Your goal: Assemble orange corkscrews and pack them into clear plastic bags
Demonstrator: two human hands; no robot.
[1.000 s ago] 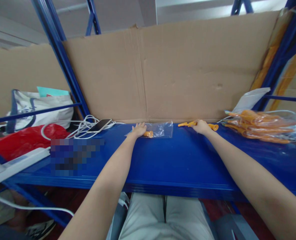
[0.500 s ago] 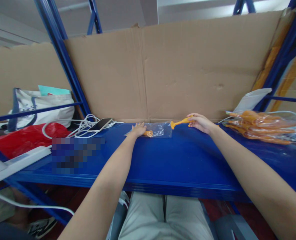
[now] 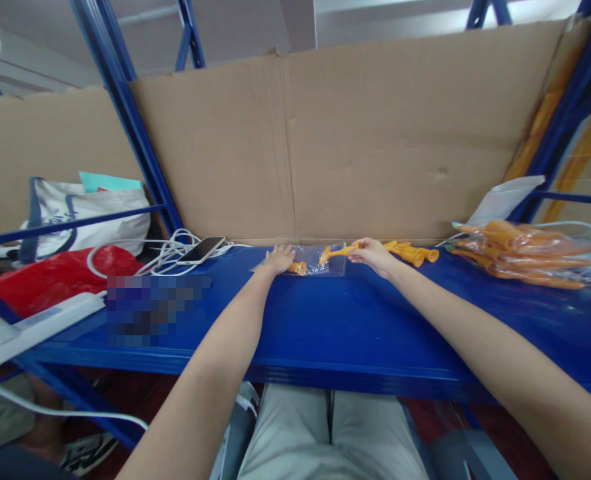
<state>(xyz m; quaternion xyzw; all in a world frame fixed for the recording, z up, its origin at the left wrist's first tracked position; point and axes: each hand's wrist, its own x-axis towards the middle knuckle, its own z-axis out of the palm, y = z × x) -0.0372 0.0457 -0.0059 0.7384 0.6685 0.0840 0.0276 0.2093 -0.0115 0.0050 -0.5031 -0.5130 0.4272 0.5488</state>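
Observation:
My left hand (image 3: 278, 259) lies flat with fingers spread, pressing on the left part of a clear plastic bag (image 3: 336, 268). Beside its palm, an orange plastic piece (image 3: 299, 268) with a round, hollow end shows in the bag. My right hand (image 3: 370, 253) pinches another slim orange plastic piece (image 3: 342, 251), whose forked-looking end points left over or inside the bag; I cannot tell which. Just right of that hand, several loose orange pieces (image 3: 411, 253) with tube-like ends lie together, partly hidden by my wrist.
Bagged orange pieces (image 3: 525, 257) are heaped at the right. A phone (image 3: 202, 249) rests on white cables (image 3: 168, 257) at the left, near a red bag (image 3: 65, 273) and a power strip (image 3: 58, 327). A cardboard sheet (image 3: 365, 147) stands along the back of the blue shelf (image 3: 345, 327).
My right hand has moved left, carrying the orange piece until its end overlaps the bag. Loose orange pieces behind that hand have come into view. My left hand stays on the bag.

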